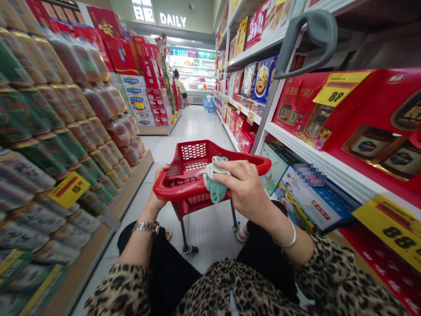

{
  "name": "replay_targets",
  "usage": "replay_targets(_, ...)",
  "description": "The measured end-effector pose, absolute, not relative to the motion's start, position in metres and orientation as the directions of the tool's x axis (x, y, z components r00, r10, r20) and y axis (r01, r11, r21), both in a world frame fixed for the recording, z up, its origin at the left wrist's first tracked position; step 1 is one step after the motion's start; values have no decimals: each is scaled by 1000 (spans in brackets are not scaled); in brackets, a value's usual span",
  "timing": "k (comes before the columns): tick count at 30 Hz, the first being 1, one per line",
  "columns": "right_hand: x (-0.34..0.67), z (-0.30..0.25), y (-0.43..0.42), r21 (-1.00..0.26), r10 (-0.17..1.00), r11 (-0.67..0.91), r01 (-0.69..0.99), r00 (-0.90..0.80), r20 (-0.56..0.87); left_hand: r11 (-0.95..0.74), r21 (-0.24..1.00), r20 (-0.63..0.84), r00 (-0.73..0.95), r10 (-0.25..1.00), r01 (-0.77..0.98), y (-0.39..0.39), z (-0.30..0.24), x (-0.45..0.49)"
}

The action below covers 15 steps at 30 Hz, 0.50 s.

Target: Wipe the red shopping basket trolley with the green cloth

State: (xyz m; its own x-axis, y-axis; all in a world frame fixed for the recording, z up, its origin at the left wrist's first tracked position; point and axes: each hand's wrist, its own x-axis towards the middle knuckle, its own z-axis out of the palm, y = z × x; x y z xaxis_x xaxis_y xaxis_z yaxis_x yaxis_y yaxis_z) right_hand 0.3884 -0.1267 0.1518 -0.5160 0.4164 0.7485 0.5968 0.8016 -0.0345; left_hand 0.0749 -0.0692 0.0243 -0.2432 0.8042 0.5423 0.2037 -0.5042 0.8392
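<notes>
A small red plastic shopping cart point(192, 193) on thin grey legs with casters stands between my knees. My left hand point(158, 184) grips the left end of its thick rim, the fingers partly hidden behind it. In my right hand point(245, 184) is a crumpled green and white cloth point(217, 180), pressed on the cart's near rim right of the middle. Through the perforated walls of the basket the floor shows.
On the left, shrink-wrapped cans point(55, 145) are stacked on a low platform with a yellow price tag point(69, 189). Shelves of red gift boxes point(305, 109) rise close on the right. A grey hook-shaped handle point(329, 39) juts out there. Far down the aisle stands a person point(180, 85).
</notes>
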Motion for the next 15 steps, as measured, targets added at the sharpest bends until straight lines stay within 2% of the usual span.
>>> replay_targets(8, 363, 160, -134, 4, 355, 862, 507, -608, 710, -516, 839, 544, -263, 797, 175, -77, 27, 80)
replay_targets(15, 409, 170, -98, 43, 407, 811, 584, -615, 675, -437, 888, 459, -307, 834, 141, -83, 27, 89)
